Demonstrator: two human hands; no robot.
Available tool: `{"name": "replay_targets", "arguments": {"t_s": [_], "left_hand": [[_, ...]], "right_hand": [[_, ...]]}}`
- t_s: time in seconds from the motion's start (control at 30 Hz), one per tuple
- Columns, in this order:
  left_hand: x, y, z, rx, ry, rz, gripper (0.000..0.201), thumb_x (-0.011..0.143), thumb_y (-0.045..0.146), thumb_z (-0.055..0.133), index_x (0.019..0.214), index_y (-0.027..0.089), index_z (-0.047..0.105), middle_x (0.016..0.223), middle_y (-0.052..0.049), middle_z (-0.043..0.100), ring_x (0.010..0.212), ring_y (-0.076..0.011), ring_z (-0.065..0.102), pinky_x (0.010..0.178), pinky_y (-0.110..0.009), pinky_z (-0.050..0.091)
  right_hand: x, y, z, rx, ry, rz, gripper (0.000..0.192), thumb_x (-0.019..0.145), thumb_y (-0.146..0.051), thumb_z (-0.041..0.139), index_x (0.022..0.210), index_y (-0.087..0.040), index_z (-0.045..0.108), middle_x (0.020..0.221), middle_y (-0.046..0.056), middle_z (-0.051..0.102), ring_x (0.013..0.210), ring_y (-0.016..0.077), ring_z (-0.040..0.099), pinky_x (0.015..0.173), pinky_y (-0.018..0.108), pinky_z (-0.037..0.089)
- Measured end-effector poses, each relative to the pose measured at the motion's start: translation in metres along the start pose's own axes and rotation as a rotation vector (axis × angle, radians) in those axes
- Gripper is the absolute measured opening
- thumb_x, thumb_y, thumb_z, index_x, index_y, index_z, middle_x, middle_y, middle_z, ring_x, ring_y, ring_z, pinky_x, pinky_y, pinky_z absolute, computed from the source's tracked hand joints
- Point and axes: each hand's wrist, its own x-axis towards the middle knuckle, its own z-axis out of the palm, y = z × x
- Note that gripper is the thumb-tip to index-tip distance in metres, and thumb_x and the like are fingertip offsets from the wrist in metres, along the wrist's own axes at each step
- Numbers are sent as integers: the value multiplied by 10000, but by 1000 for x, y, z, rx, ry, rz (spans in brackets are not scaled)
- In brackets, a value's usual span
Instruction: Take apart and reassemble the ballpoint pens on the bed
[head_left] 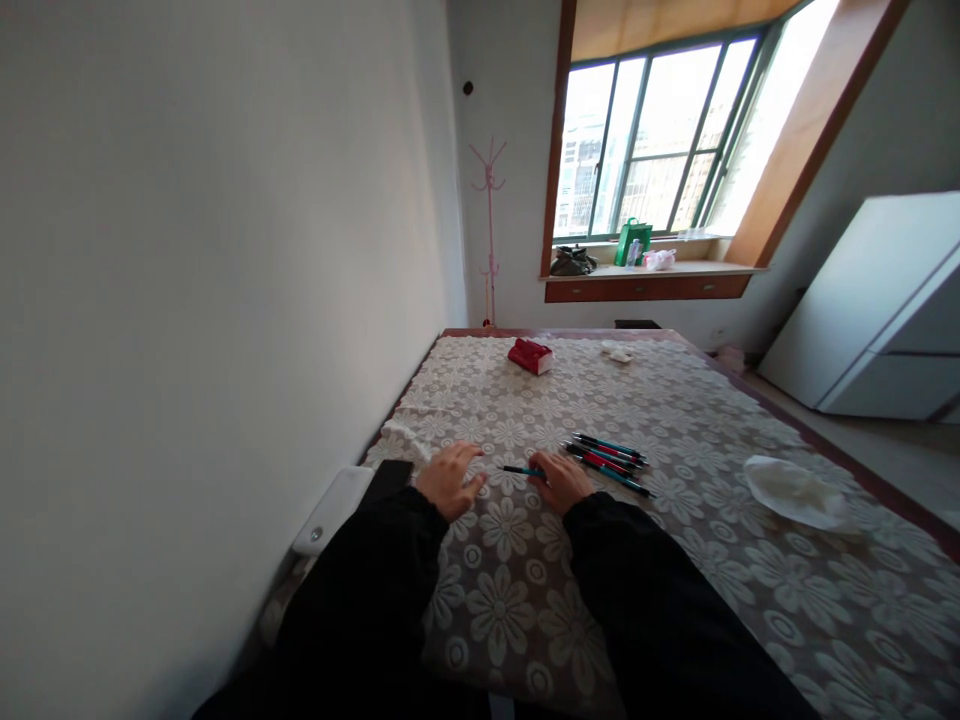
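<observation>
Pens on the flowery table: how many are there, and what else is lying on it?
Pens in the pile: about 5, they overlap
Pen under the right hand: 1
Red packet: 1
White crumpled bag: 1
Total: about 8

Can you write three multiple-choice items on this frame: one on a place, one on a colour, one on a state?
1. Where do the loose pens lie?
A. just right of the right hand
B. on the window sill
C. beside the red packet

2. What colour is the packet at the far end of the table?
A. green
B. red
C. white

3. How is the left hand?
A. gripping a pen
B. lifted off the cloth
C. flat on the cloth, holding nothing

Key: 1 A, the pens sit on the cloth next to the right hand, which holds one pen. 2 B, the packet is plainly red. 3 C, its fingers are spread on the lace tablecloth.
</observation>
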Motion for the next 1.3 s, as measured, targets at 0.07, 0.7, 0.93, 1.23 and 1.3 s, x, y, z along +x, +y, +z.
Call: {"name": "replay_targets", "arguments": {"t_s": [0.07,0.7,0.93,1.23,1.3], "left_hand": [[26,22,16,-15,9,21,311,887,328,474,1155,218,589,1196,-80,629,1151,-231,529,1007,-377,389],[55,19,73,-118,-70,46,255,931,344,412,1008,244,633,1004,-34,692,947,-205,589,808,-335,443],[54,15,72,-85,-66,-114,424,967,428,278,985,218,646,915,-86,669,854,-211,598,737,-326,440],[54,15,67,-97,15,-265,468,960,454,272,882,220,670,805,-56,670,745,-171,594,613,-273,338],[55,13,68,-154,48,-264,479,957,459,281,828,215,673,735,-42,660,699,-158,575,581,-275,298]], "right_hand": [[0,3,-1,-38,22,-47,93,876,-222,553,964,-218,581,971,33,671,941,196,580,804,304,346],[0,18,6,-61,105,-13,206,953,-329,432,1001,-220,599,983,76,669,929,216,596,792,323,386],[-1,22,13,-25,189,26,247,951,-356,402,976,-215,604,930,90,674,883,228,622,777,333,449],[-3,30,17,31,317,-19,223,899,-367,464,976,-204,595,875,69,695,696,193,646,662,304,510],[-5,35,15,30,325,-12,223,904,-383,480,961,-206,601,849,60,693,659,182,638,645,295,507]]}}
